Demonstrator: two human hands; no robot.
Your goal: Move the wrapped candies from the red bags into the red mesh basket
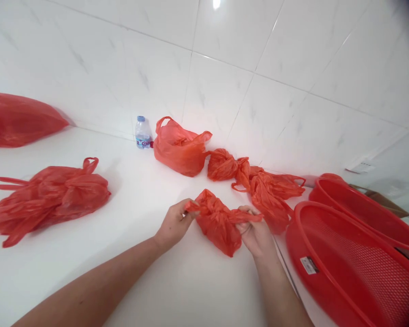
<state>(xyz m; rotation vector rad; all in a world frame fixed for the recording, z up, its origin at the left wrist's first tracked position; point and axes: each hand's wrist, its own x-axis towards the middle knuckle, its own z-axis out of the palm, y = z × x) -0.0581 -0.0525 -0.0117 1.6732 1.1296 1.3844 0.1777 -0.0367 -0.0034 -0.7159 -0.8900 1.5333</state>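
Note:
A small red plastic bag [218, 229] lies on the white surface in front of me, its top gathered into a knot or twist between my hands. My left hand [174, 226] pinches one handle end of it at the left. On the other side, my right hand [256, 232] grips the opposite handle, fingers closed round it. Both handle ends are drawn outward, away from each other. What the bag contains is hidden by the red plastic.
Behind stand an open red bag [180, 152], a water bottle [143, 133] and several tied red bags [221, 164]. A large red bag [51, 195] lies left, another [20, 120] beyond it. Red mesh baskets [298, 240] stand at right. A tiled wall [157, 77] closes the back.

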